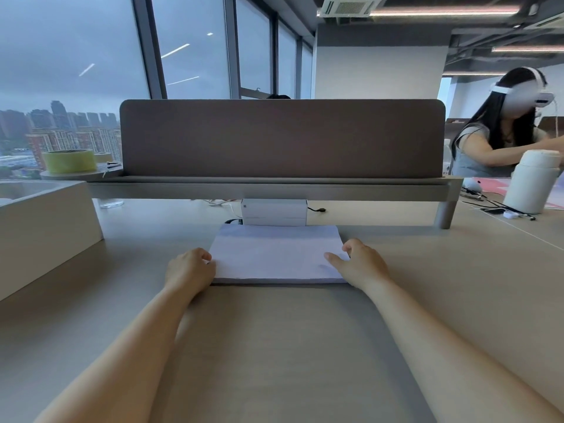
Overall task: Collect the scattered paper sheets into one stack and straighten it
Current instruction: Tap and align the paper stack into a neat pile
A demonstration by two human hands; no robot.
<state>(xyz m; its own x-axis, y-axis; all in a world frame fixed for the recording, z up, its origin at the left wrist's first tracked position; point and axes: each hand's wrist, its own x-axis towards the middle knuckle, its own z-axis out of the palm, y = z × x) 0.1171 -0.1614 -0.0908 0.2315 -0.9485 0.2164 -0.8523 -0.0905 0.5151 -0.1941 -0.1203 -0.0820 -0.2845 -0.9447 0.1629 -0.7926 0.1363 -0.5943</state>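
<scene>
On desk (274, 346), far left, a white box (45, 227), with a green tape roll (69, 161) on the ledge behind it. Left hand (190, 270) is curled against the left edge of the paper stack (274, 254), clasping it. Stack lies flat at desk centre, edges roughly flush, just in front of small white case (273, 212) under brown divider panel (282, 138). Right hand (360, 262) grasps the stack's right edge, thumb flat on top sheet, fingers curled at the side. Both forearms stretch forward over desk. Far right: white flask (532, 181) standing upright, person in white headset (503, 132) behind it.
</scene>
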